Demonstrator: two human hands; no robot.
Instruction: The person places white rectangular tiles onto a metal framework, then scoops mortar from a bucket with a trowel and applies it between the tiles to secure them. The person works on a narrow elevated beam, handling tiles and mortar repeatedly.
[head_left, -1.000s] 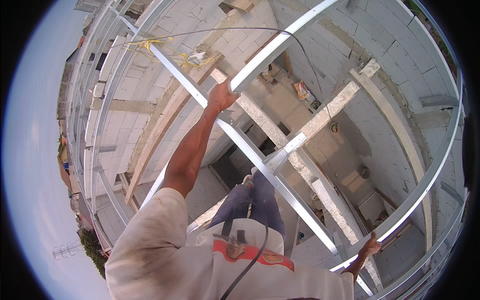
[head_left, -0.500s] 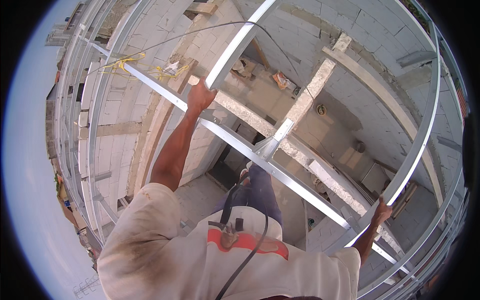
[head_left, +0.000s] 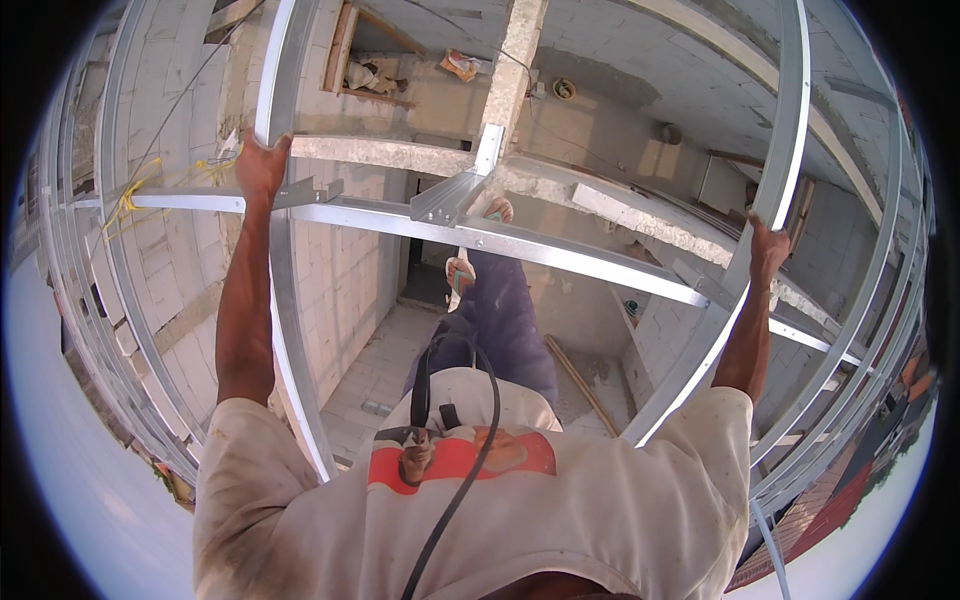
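My left hand (head_left: pixel 262 170) is closed around a silver metal beam (head_left: pixel 285 90) on the left. My right hand (head_left: pixel 768 247) grips a second metal beam (head_left: pixel 788 130) on the right, its fingers partly hidden behind the metal. Between these beams runs a metal crossbar (head_left: pixel 590 262), passing in front of my legs. A short metal bracket piece (head_left: pixel 450 197) with screws joins the crossbar near its middle. Below, my sandalled feet (head_left: pixel 460 277) show, one lower left of the bracket and one just right of it. Exactly what bears them is hard to make out.
Rough concrete beams (head_left: pixel 380 151) cross beneath the metal frame. Far below lies a floor (head_left: pixel 610 130) with a bucket (head_left: pixel 564 89) and a sack (head_left: pixel 461 65). Pale block walls (head_left: pixel 350 270) enclose the rooms. Yellow cord (head_left: pixel 125 205) is wound on the crossbar's left end.
The view has swung so the crossbar lies flatter and the beams sit farther left. Both hands keep hold of their beams. My feet show more plainly now.
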